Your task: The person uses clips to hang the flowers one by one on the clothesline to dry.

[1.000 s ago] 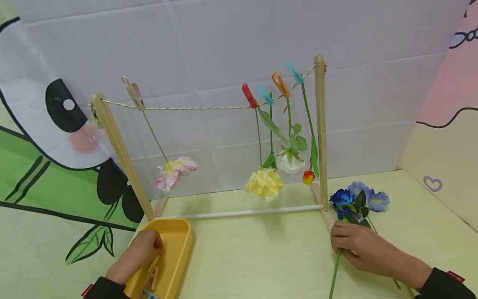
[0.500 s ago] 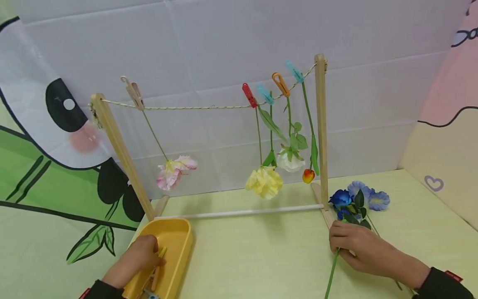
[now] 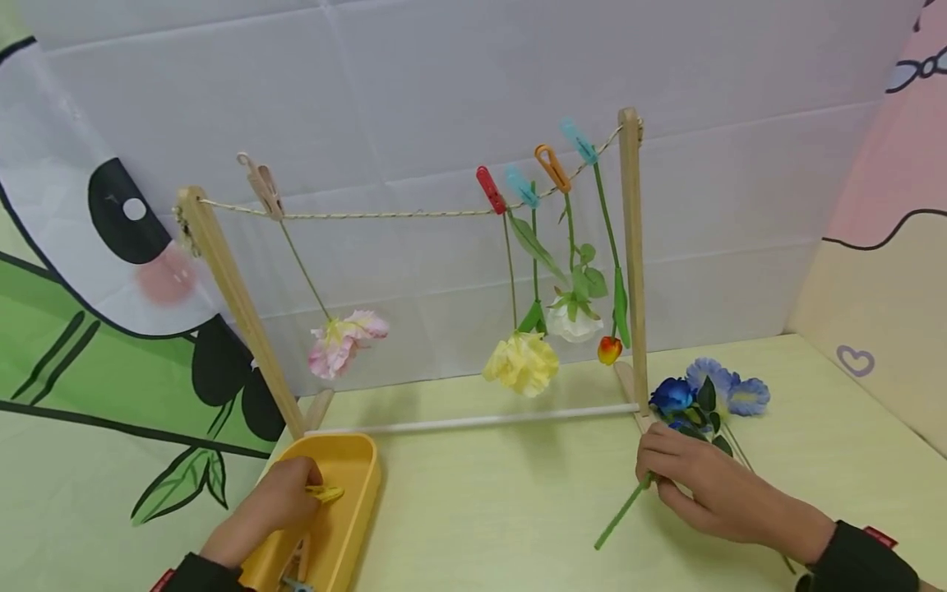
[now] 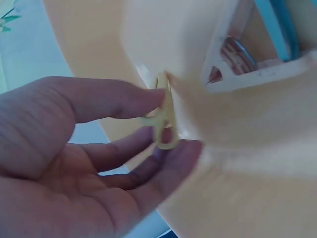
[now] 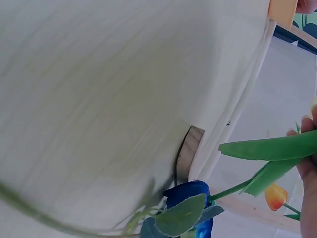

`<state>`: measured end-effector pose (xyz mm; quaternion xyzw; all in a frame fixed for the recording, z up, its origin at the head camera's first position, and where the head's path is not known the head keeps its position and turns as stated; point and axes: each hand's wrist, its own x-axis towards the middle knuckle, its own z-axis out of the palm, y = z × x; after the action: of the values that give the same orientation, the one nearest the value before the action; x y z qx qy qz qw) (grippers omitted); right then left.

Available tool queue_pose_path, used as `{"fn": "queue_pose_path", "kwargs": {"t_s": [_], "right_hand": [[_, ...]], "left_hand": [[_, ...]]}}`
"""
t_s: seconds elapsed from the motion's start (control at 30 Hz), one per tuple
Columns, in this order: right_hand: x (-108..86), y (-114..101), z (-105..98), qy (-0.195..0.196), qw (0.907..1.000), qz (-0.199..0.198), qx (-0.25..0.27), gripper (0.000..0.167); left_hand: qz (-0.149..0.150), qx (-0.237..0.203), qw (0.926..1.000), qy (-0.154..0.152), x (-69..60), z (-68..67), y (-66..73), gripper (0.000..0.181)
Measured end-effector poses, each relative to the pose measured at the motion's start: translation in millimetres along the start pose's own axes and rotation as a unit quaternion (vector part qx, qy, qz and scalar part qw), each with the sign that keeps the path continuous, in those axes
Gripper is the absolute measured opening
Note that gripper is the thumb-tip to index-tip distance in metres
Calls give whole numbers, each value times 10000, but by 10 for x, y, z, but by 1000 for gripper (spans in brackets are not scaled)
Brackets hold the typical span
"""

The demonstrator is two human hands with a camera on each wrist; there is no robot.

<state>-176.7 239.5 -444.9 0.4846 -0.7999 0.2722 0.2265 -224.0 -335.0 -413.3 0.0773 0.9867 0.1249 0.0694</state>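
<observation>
My left hand (image 3: 275,503) is over the yellow tray (image 3: 372,485) and pinches a yellow clothespin (image 4: 166,111) between thumb and fingers. On the right, my right hand (image 3: 706,485) holds a flower by its green stem (image 3: 620,516), whose cut end points down and left. Long green leaves (image 5: 267,146) on that stem show by the fingers in the right wrist view, and the stem runs to a blue bloom (image 5: 188,193). A dark blue rose (image 3: 672,395) and a pale blue flower (image 3: 749,396) lie just beyond this hand.
A rope (image 3: 392,215) spans two wooden posts (image 3: 634,247). Several flowers hang head-down from it on clothespins, a pink one (image 3: 344,341) at left, the others near the right post. More clothespins (image 3: 299,567) lie in the tray. A white rod (image 3: 473,421) joins the posts low down.
The yellow clothespin, partly hidden under my left hand before, now sticks out from its fingertips. My right hand has shifted slightly left and up, and the stem's lower end has swung up and left.
</observation>
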Motion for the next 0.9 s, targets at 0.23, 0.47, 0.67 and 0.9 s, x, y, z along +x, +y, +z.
{"fn": "queue_pose_path", "kwargs": {"t_s": [0.23,0.47,0.67,0.9], "right_hand": [[149,-77,0,19,9988,481,68,45],[351,-172,31,50,9973,640,366,44],[580,-273,106,401,9938,580,859,44],[840,-383,308,509,9834,635,1622,36]], "left_hand": [[475,-691,9931,815,42,-28,-32,33],[576,-2232,9643,1304,-6,-22,-20,40],[1190,-4058,8897,1723,-50,-121,204,48],[1361,-5346,8217,1432,-46,-289,599,45]]}}
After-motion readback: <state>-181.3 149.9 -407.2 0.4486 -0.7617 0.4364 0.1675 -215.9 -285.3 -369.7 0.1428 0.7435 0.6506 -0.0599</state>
